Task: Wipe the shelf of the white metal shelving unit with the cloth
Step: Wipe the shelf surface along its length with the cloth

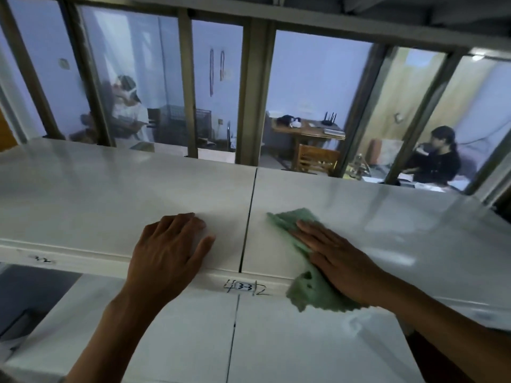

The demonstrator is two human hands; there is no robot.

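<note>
The white metal shelf (110,194) runs across the view in two panels split by a dark seam. A green cloth (293,219) lies on the right panel and hangs over its front lip. My right hand (340,261) presses flat on the cloth, fingers together and pointing up-left. My left hand (168,252) rests palm down on the left panel near the front edge, fingers spread, holding nothing. The cloth's middle is hidden under my right hand.
A lower white shelf (276,349) lies below. The front lip carries a label "3-3" (244,286). Grey uprights and a window frame (254,95) stand behind the shelf. Through the glass, two people (437,158) and a wooden desk (309,131) show.
</note>
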